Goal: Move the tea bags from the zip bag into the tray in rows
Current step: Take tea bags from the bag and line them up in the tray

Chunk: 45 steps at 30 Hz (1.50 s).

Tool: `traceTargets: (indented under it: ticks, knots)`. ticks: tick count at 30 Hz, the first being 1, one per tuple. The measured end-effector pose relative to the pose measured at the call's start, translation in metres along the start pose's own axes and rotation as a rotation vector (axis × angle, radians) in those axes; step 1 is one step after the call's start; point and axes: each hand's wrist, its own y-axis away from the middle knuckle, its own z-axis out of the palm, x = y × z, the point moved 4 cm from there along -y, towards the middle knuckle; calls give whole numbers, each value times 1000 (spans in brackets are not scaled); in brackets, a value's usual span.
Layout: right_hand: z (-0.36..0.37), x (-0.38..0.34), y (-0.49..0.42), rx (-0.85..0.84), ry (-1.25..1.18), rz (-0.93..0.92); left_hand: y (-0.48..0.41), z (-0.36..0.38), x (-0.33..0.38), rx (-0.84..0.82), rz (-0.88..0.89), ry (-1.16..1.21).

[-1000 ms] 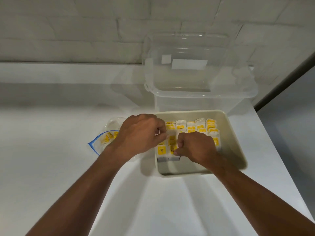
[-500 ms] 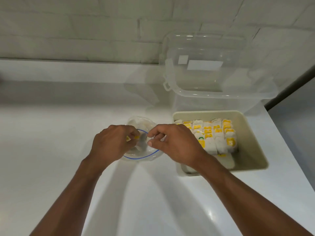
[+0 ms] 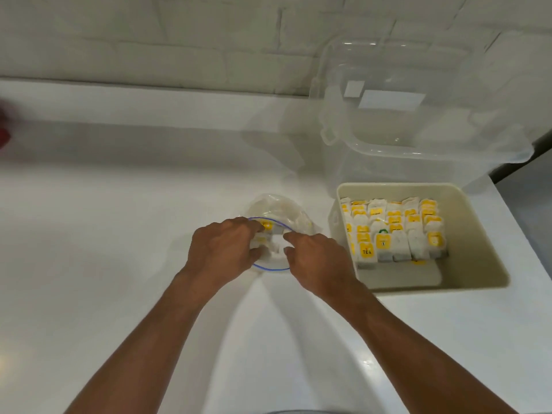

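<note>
**Head view: tray more than half filled, zip bag not yet emptied**

Head view: yellow-labelled tea bags point(image 3: 394, 231) are standing in several rows across the far part of the tray point(image 3: 478, 252), while a bare strip of its floor at the near end is waiting, so most of the job looks done. The zip bag point(image 3: 277, 206) is lying on the white counter point(image 3: 119, 204) just left of the tray, and a few remaining bags point(image 3: 265, 225) are showing yellow through its blue-rimmed mouth. The left hand point(image 3: 222, 249) is curling its fingers over the mouth's left edge, gripping it open. The right hand point(image 3: 316, 258) is reaching its forefinger and thumb into the mouth; whether they are pinching anything I cannot tell. A clear tub point(image 3: 418, 124) is standing behind the tray.
</note>
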Motion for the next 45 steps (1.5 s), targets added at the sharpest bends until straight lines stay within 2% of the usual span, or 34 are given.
traceTargets:
  ticks: [4,10,15,23,27,31,33,39,45]
  knots:
    - [4,-7,8,-28,57,5,11,3,-5,-46,-21,-36]
    - [7,-34,-4,61,86,-138,20,10,-8,-82,-65,-5]
    - [17,-32,-17,80,77,-61,20,4,-8,-29,-111,-35]
    - [9,-7,2,155,-219,59,13,7,-3,64,-130,-152]
    - [5,5,6,184,-488,97,16,-2,-4,111,-136,11]
    - [3,10,9,128,-831,148,21,-9,-7,170,-214,274]
    - [-2,11,11,132,-928,155,21,-7,-9,166,-269,446]
    - [-17,14,12,205,-917,100,17,-7,-5,182,-245,895]
    - [-32,10,18,351,-810,10,19,-13,0,142,-253,971]
